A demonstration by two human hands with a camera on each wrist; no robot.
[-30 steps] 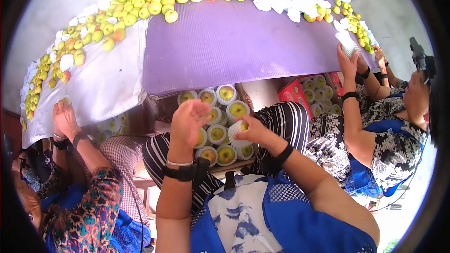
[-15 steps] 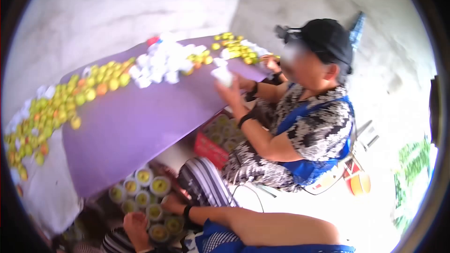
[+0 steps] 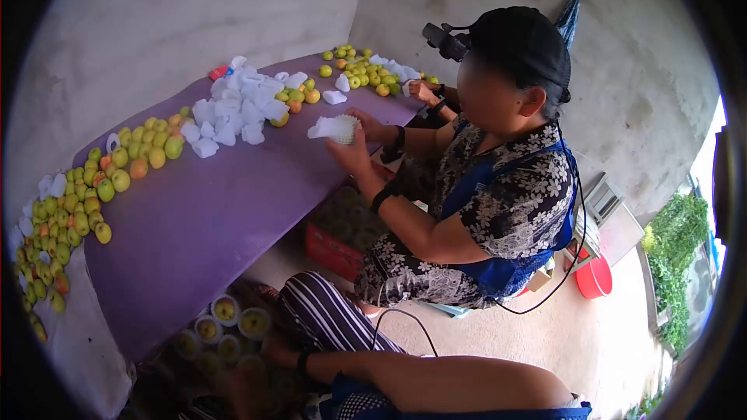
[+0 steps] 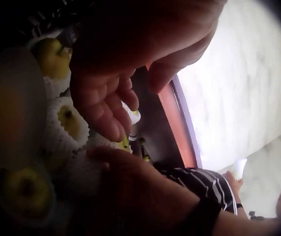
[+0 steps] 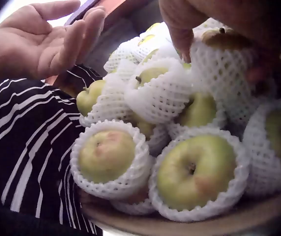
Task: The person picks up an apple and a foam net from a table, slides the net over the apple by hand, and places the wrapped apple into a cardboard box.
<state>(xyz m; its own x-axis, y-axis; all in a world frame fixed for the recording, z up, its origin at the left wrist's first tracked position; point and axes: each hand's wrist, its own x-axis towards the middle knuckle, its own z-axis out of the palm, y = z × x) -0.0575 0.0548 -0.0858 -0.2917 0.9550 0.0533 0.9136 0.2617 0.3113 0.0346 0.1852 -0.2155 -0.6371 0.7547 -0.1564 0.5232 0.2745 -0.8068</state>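
Observation:
In the right wrist view my right hand [image 5: 219, 12] grips an apple in a white foam net [image 5: 221, 78] from above, thumb on one side and fingers on the other. Several more netted apples [image 5: 197, 169] sit packed around and below it. My left hand [image 5: 47, 44] is off to the side, palm turned up, fingers loosely bent and holding nothing. The left wrist view has that left hand [image 4: 130, 54] just above my right hand [image 4: 140, 187]. Both are dim in the head view, low over the netted apples [image 3: 226, 309] beside the table.
A purple-covered table [image 3: 218, 210] carries a long heap of bare apples [image 3: 70, 218] and a pile of white foam nets [image 3: 237, 105]. To the right a seated person [image 3: 498, 171] holds a foam net [image 3: 334, 128]. A red box [image 3: 331, 249] stands under the table edge.
The head view has swung to the right, bringing the neighbouring person to the middle. My right hand still holds a netted apple, lower among the others; my left hand is lower too.

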